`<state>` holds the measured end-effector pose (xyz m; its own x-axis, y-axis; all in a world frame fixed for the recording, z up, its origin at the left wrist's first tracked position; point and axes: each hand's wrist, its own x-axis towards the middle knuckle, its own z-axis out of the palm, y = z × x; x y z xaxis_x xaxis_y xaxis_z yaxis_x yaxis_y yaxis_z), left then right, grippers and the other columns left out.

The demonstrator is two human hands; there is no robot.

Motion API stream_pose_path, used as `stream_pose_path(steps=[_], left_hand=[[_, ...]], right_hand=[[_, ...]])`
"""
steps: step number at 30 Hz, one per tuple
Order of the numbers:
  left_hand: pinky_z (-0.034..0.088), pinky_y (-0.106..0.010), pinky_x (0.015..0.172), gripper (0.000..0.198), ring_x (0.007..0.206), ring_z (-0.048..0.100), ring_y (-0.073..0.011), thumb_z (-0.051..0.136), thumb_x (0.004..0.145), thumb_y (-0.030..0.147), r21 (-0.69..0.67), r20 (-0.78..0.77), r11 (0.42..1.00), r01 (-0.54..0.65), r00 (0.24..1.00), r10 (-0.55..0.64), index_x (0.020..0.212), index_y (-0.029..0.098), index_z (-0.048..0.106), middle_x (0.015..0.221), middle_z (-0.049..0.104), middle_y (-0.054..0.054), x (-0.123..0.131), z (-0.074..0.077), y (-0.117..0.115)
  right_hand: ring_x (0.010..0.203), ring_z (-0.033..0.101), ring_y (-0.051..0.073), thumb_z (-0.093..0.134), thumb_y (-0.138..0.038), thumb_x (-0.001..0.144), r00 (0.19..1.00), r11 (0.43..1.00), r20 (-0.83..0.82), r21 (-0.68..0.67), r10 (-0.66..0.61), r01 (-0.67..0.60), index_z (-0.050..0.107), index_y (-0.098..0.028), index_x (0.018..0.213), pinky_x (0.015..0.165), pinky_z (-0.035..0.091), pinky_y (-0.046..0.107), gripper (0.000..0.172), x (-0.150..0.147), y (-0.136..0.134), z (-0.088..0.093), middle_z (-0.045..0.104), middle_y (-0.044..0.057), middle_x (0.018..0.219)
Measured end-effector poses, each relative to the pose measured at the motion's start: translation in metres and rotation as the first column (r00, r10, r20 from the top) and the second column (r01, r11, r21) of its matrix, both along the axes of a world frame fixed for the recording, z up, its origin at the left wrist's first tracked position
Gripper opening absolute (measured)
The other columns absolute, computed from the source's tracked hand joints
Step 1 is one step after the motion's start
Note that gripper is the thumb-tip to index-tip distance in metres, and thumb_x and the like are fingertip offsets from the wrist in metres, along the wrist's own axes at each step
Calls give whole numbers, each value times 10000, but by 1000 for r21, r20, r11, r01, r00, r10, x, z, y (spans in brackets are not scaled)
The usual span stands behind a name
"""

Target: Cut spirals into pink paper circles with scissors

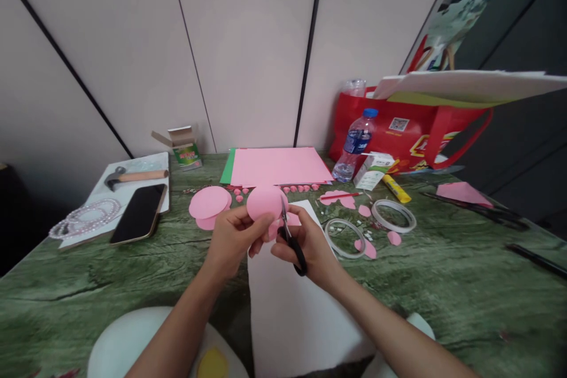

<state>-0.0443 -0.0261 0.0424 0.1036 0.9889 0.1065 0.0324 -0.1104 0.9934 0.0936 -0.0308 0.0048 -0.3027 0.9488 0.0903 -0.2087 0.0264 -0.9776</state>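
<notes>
Head view: left hand (234, 237) pinched paper (264, 202), likely light and bendy, best held by edges; right hand (315, 248) seemed clamped on scissors (296, 251).

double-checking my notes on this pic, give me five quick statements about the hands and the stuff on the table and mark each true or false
1. The right hand holds scissors. True.
2. The left hand is empty. False: it holds a pink paper circle.
3. The water bottle has a blue cap. True.
4. The hammer lies to the right of the water bottle. False: it lies far to its left, beyond the phone.
5. The yellow tube lies in front of the red bag. True.
</notes>
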Motion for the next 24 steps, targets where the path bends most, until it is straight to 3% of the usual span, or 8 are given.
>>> stream_pose_path(steps=[11,18,24], left_hand=[[279,-148,278,218,291,391,-28,612,706,261,-8,71,1000,-8,997,9,549,134,530,441,513,48,-3,-5,2],[325,-168,291,179,313,441,-52,581,734,275,-6,151,999,48,987,-46,626,140,537,491,546,36,-1,-1,1],[311,-163,293,260,305,420,-49,610,703,280,2,28,1000,-19,999,19,509,130,521,411,493,39,-1,-3,1]], right_hand=[[421,461,92,695,-215,571,998,999,48,-25,-33,35,340,-214,1047,406,345,188,593,0,1,-4,505,-96,476],[386,456,95,710,-259,539,991,995,112,-53,-78,84,357,-203,1019,383,343,198,598,-3,-2,5,512,-91,462],[412,424,78,699,-289,575,997,999,76,-33,6,-4,349,-205,1028,415,338,195,578,-7,-6,3,500,-97,490]])
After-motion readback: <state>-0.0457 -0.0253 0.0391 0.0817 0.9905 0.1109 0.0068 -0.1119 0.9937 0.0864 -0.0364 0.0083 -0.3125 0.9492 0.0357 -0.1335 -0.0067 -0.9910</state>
